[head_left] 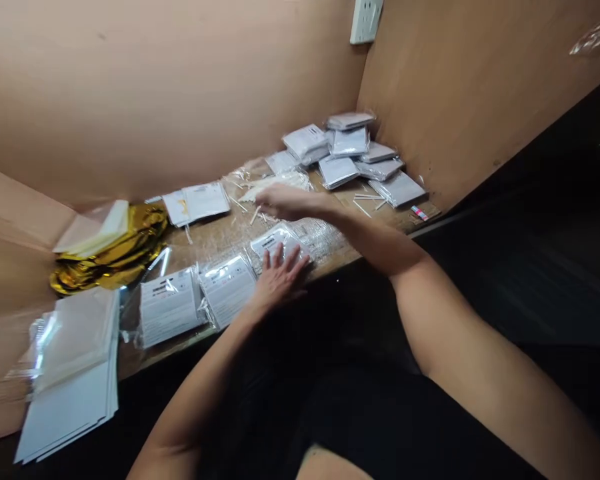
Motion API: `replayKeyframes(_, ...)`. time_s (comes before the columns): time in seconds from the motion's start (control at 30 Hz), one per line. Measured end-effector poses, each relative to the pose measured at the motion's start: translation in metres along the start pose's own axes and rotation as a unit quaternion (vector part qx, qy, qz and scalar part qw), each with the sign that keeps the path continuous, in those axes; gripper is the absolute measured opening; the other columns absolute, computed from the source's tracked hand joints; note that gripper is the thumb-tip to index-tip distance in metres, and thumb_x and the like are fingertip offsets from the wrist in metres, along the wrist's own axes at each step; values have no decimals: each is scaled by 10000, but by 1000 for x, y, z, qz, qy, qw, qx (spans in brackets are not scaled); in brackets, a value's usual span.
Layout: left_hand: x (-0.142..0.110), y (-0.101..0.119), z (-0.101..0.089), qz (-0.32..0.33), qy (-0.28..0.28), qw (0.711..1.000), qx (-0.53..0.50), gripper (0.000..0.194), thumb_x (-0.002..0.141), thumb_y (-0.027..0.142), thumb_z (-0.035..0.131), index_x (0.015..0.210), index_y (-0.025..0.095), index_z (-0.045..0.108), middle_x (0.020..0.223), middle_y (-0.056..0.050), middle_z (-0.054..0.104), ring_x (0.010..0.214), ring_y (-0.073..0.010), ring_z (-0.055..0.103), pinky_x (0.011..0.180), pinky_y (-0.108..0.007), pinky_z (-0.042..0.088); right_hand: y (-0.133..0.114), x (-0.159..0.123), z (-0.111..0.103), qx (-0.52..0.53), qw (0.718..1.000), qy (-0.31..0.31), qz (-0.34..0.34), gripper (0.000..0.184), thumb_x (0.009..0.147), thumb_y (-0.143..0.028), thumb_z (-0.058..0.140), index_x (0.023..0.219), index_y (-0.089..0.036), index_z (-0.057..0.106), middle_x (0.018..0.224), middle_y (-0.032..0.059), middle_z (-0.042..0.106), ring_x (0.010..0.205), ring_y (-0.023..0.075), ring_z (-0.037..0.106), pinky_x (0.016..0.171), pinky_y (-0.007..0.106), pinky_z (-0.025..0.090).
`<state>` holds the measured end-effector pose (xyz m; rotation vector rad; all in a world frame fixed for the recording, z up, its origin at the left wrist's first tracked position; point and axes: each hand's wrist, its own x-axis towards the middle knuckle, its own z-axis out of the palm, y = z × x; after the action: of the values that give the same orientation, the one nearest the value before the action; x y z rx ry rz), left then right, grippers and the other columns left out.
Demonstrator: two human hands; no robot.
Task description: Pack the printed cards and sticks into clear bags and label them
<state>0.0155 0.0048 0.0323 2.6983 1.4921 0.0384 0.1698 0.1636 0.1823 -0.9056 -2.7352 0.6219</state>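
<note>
My left hand [280, 277] lies flat with spread fingers on a clear plastic packet holding a white card [275, 241]. Beside it, two more sealed packets with printed white labels [227, 290] [169, 307] lie on the wooden desk [220, 233]. My right hand [287, 202] reaches over the desk, blurred, with its fingertips close to a bundle of thin white sticks [275, 185]. Whether it grips any stick is hidden. A few loose sticks [255, 215] lie just below it.
Several filled grey-white packets [350, 157] are heaped in the far corner against the tan partition walls [130, 87]. Crumpled gold foil [113, 250] and a stack of white sheets in plastic [70, 373] sit at the left. A wall socket [365, 20] is high up.
</note>
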Motion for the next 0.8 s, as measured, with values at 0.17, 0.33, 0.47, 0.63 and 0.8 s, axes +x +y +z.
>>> replayKeyframes(0.17,-1,2,-3,8,3,1000,-8,1068,897,603,816,1779,326,280,1866,-105,203,1708,-531,46,1325,-810,48,59,-168,31,-34,980,108,161,358,1030,-476,686,1164,-153,765,1111,136,757,1059,296,690,988,440,544)
replayKeyframes(0.33,0,9,-11,24,-8,1000,2,1027,902,569,827,1765,328,325,1864,-103,213,1707,-532,60,1327,-808,76,103,-188,69,-109,957,205,173,558,1085,-434,572,1579,-175,575,1584,211,549,1439,375,545,1218,557,478)
replayKeyframes(0.47,-11,11,-25,44,-23,999,7,993,931,549,810,1765,335,314,1858,-88,240,1709,-501,124,1338,-776,153,147,-88,55,-228,961,114,108,854,1019,-439,667,1757,-222,296,1824,182,207,1605,471,288,1241,655,409)
replayKeyframes(0.63,-45,14,-31,6,16,999,33,965,946,557,799,1757,341,322,1869,-96,190,1716,-475,131,1345,-760,164,149,31,57,-269,962,-39,28,644,1103,-348,433,1739,-336,338,1773,176,345,1433,431,504,1114,577,493)
replayKeyframes(0.8,-60,20,-19,-26,3,999,34,904,973,591,753,1742,325,358,1846,-123,263,1702,-468,209,1334,-765,211,97,130,80,-172,981,-24,90,605,1071,-176,361,1669,-203,450,1639,295,457,1320,401,610,1068,550,492)
